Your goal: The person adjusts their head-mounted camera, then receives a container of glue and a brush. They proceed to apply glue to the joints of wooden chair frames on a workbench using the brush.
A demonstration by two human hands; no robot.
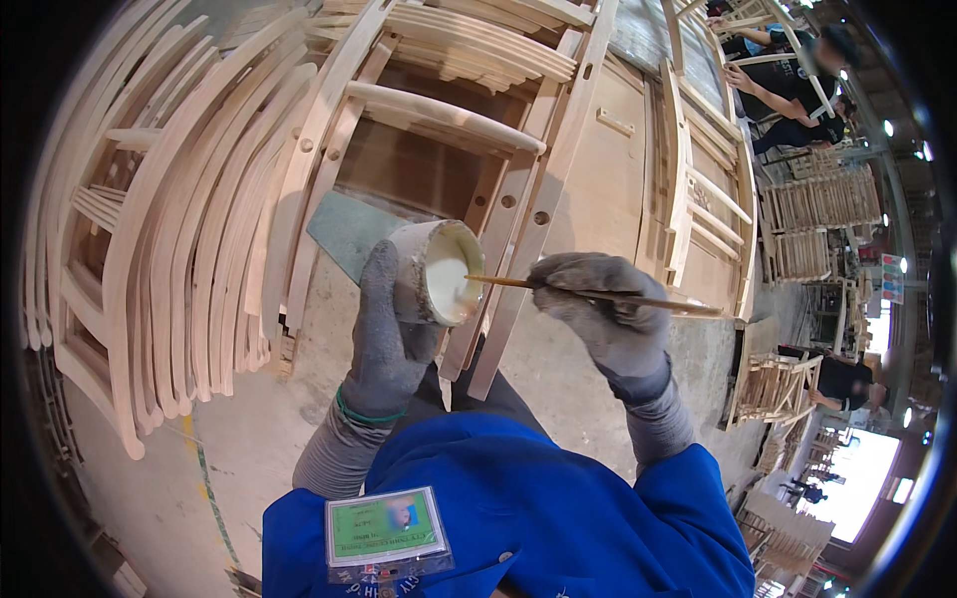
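Observation:
My gloved left hand [379,329] is wrapped round a small pot [411,261] whose inside holds a white, glue-like liquid [446,271]. The pot is tilted, its mouth turned to the right. A flat grey-green plate [351,235] juts out from behind the pot; what holds it there is hidden. In my gloved right hand [603,304] is a thin wooden stick [508,282], pinched between the fingers. Its tip reaches the pot's mouth. Just beyond the pot stands a pale wooden chair frame [449,118] with round and slotted holes in its posts.
Many curved wooden frames [189,229] stand stacked at the left. A wooden board surface [598,179] with a small holed strip [615,122] lies to the right of the frame. Other people [788,95] work at the far right, near stacks of wooden parts [822,214].

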